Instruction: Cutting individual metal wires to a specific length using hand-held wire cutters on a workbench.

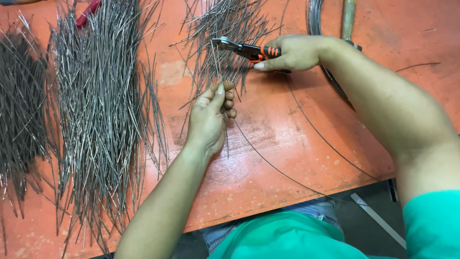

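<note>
Upright between the left hand's pinched fingers, a thin wire is met by pliers gripped in the right hand.

No packages, labels, signs or screens in view from the head camera.
</note>
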